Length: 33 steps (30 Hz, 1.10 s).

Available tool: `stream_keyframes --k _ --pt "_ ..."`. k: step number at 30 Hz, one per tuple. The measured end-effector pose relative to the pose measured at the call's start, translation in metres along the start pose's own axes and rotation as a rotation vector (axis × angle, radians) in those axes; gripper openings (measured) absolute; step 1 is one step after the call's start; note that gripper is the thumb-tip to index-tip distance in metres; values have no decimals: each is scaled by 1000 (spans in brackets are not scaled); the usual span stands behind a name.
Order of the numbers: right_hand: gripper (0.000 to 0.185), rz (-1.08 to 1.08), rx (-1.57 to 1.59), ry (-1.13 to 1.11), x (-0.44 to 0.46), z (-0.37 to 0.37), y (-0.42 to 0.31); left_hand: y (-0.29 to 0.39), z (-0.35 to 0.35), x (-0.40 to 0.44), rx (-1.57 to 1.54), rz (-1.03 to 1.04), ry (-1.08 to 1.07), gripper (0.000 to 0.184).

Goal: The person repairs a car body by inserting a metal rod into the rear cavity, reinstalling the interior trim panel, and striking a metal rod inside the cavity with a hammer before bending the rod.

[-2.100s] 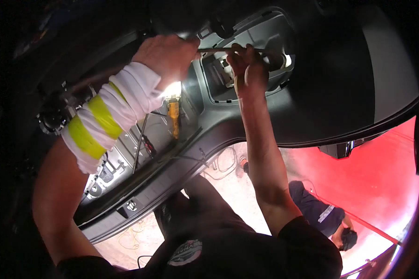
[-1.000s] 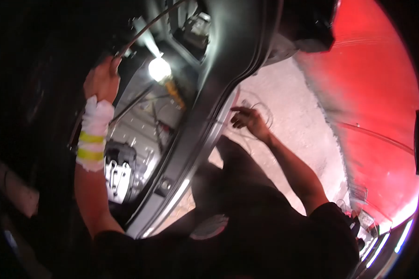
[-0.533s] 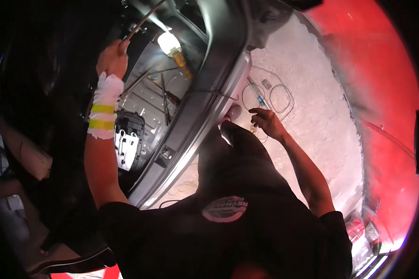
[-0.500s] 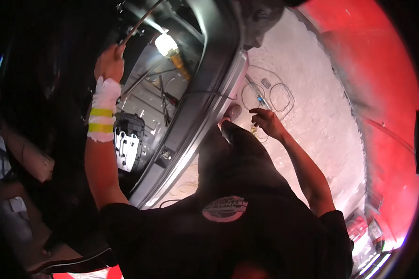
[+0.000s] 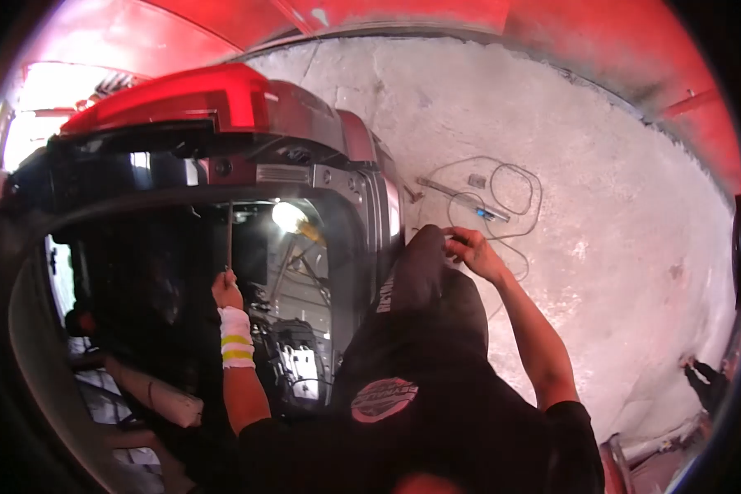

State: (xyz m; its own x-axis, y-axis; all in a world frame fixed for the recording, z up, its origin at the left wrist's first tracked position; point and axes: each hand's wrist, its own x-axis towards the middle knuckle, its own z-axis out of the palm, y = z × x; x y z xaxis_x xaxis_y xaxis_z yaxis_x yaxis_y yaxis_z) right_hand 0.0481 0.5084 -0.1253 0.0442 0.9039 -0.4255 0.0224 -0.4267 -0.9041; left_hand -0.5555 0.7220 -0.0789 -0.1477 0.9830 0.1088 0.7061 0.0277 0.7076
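Note:
My left hand (image 5: 227, 290) is closed around the lower end of a long thin rod (image 5: 230, 235) inside the car's cargo opening. The rod points away from me, and its far end is lost near the dark frame. A white wristband with yellow stripes (image 5: 236, 338) covers that wrist. Over my bent leg, my right hand (image 5: 473, 249) hangs with loosely curled, separated fingers and nothing visible in it. Close to the left hand, a lit work lamp (image 5: 288, 216) with a yellow handle lies in the car.
A dark case with white contents (image 5: 303, 370) sits on the cargo floor. The car's rear end with a red tail light (image 5: 173, 103) stands ahead. On the concrete floor (image 5: 617, 247) lie a coiled cable (image 5: 538, 206) and a long bar (image 5: 461, 198). Red walls surround the area.
My view has swung, bringing the tail light and more floor into sight. The left hand still grips the rod, now lower in view. My right hand is nearer my leg.

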Motion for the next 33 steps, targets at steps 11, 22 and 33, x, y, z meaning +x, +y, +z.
stream_keyframes --k 11,22,33 --pt "38 -420 118 -218 25 90 -57 75 -11 7 39 -410 -196 27" --pt "45 -399 -36 -415 101 360 -120 82 -32 33 -545 -633 -732 19" --pt "37 -84 370 -153 166 441 -184 64 -23 33 -1054 -706 -912 5"
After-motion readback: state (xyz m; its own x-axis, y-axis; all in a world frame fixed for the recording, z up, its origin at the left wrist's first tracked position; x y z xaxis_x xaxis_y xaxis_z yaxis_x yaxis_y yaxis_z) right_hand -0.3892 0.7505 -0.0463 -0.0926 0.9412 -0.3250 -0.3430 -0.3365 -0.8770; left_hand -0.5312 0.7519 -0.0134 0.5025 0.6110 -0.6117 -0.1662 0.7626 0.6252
